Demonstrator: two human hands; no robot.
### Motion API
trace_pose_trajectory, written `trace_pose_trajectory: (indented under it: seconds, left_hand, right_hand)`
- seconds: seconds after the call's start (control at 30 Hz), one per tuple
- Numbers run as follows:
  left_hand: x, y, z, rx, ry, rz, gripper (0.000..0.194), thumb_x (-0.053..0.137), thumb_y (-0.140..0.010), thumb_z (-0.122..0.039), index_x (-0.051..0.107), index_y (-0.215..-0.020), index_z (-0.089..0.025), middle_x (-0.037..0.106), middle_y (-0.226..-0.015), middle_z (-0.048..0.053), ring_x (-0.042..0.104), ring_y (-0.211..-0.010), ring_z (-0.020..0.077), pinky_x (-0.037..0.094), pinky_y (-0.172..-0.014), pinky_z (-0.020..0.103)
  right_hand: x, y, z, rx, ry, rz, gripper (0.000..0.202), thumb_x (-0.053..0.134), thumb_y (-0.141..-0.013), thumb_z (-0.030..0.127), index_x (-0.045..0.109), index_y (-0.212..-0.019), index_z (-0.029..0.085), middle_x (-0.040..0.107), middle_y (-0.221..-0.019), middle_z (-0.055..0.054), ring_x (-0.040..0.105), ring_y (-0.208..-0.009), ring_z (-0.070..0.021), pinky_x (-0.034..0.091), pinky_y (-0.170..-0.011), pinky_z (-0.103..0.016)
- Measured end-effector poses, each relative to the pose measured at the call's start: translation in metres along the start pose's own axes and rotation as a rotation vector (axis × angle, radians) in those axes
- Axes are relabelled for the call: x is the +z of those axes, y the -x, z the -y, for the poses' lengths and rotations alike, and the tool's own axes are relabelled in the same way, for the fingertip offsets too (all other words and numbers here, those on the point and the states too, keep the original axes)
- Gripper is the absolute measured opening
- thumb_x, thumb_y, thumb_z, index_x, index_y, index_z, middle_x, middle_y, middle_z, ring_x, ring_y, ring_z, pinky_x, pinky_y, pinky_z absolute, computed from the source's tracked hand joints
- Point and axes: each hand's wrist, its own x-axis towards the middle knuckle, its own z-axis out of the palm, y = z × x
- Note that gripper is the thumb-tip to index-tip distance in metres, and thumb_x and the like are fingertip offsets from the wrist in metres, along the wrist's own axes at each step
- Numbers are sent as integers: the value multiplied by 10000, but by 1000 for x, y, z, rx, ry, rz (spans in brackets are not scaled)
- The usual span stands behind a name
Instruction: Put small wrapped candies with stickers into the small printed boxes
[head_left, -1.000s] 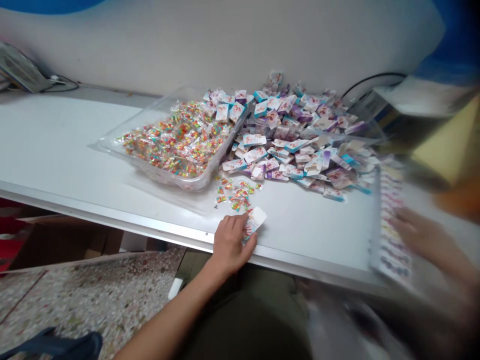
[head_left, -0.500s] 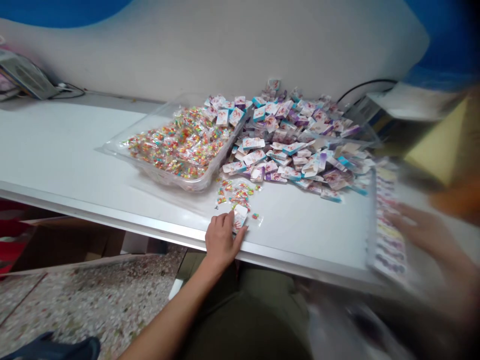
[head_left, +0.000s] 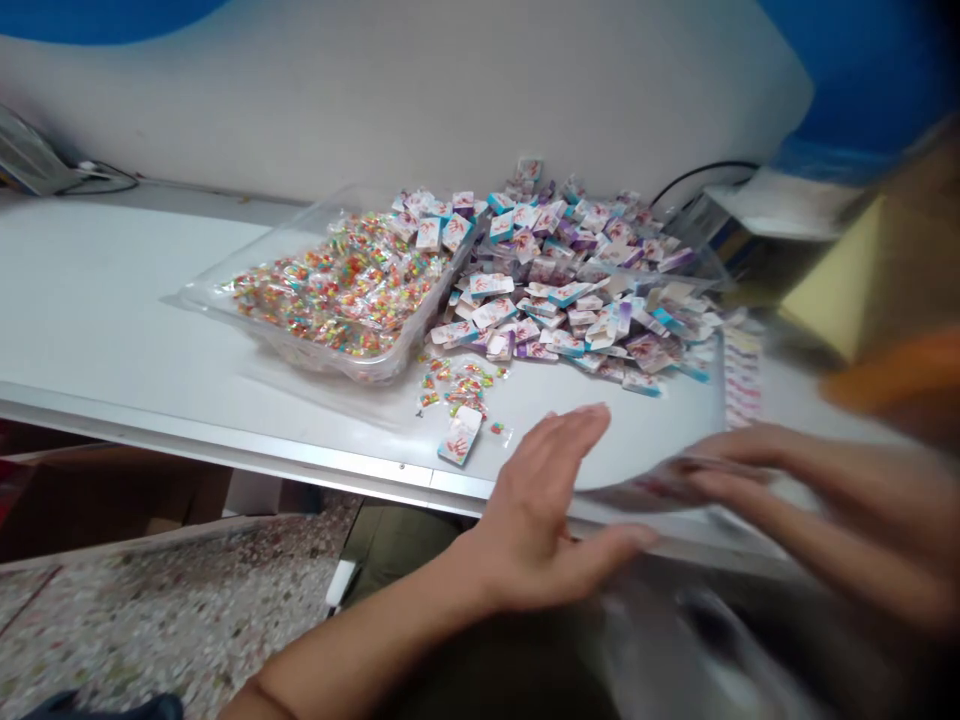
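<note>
Over the table's front edge, my left hand (head_left: pixel 544 510) is open, fingers stretched out and thumb apart, holding nothing. My right hand (head_left: pixel 750 470), smeared by motion, grips a thin printed sheet (head_left: pixel 649 487) between thumb and fingers; its free end points toward my left palm. Behind my right hand lies a stack of sheets with rows of coloured prints (head_left: pixel 742 375), partly covered. One small white and blue box (head_left: pixel 460 436) with a hand print and a raised flap lies left of my left hand. Just beyond it are several small clear packets of coloured pieces (head_left: pixel 461 385).
A clear plastic tray (head_left: pixel 390 365) full of the same packets stands on the white table (head_left: pixel 90 300). A large heap of small boxes (head_left: pixel 562 290) covers the back middle. Yellow and orange things (head_left: pixel 832 290) are at right. A cardboard box (head_left: pixel 112 500) is below the table.
My left hand has let go of the small box and moved right, opening out. My right hand has come left from the sheet stack with a thin sheet. The view has shifted slightly right.
</note>
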Motion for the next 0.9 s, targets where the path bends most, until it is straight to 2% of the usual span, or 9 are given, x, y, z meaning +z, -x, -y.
trace_pose_trajectory:
  seconds: [0.07,0.13,0.27,0.33,0.47,0.53,0.6,0.73,0.9]
  left_hand:
    - [7,-2,4,-205,196,138,270,558,-890,-402,676,-949,-166,672,-808,67,608,-772,207,472,-706,313]
    - [10,2,16,-424,371,159,335,528,-892,-435,634,-745,-153,551,-616,3,497,-584,132,381,-549,239]
    - [8,15,42,-662,568,137,373,594,-818,-502,611,-742,-138,477,-590,-28,403,-525,89,290,-500,207]
    - [7,21,51,-711,606,136,364,592,-812,-500,618,-788,-138,481,-592,-32,393,-508,82,275,-491,203]
    - [7,25,64,-795,580,-26,246,636,-762,-386,561,-740,-152,481,-568,-47,379,-478,71,260,-475,195]
    - [7,26,68,-821,654,-28,190,637,-736,-325,549,-758,-158,500,-572,-48,392,-473,72,271,-476,194]
    - [5,27,68,-804,737,12,165,626,-726,-285,556,-803,-156,537,-614,-38,419,-495,73,297,-501,195]
    - [0,30,67,-727,769,47,181,627,-750,-298,549,-831,-157,552,-666,-31,443,-540,73,325,-549,199]
    - [0,37,77,-834,677,13,323,668,-757,-444,569,-849,-151,551,-645,-26,461,-535,94,327,-540,219]
  right_hand:
    - [15,-8,22,-103,-165,160,365,550,-835,609,727,-794,293,727,-762,-44,664,-663,-212,525,-595,-292]
    - [32,-17,22,-154,-271,276,287,527,-901,490,716,-870,276,730,-831,-35,669,-733,-199,525,-657,-282]
    - [64,-27,5,-113,-315,317,224,554,-909,410,698,-934,240,720,-904,-25,651,-816,-179,495,-732,-267]
    - [76,-24,4,-53,-352,338,231,552,-911,417,686,-930,230,715,-872,-16,643,-798,-169,483,-712,-257]
    - [97,-11,15,5,-380,475,281,505,-929,440,667,-865,220,685,-755,4,604,-681,-145,444,-599,-241]
    - [109,-5,17,36,-351,511,305,479,-938,452,664,-867,220,674,-720,9,587,-633,-142,421,-552,-243]
    - [123,-2,14,50,-297,454,286,498,-925,455,661,-895,223,680,-756,-4,605,-665,-159,436,-566,-259]
    - [140,-4,9,-19,-286,277,253,558,-895,399,662,-1060,237,676,-1031,-69,633,-906,-211,505,-719,-317]
    - [131,-14,12,55,-448,327,220,564,-895,398,703,-908,228,701,-877,-46,639,-835,-196,503,-689,-290]
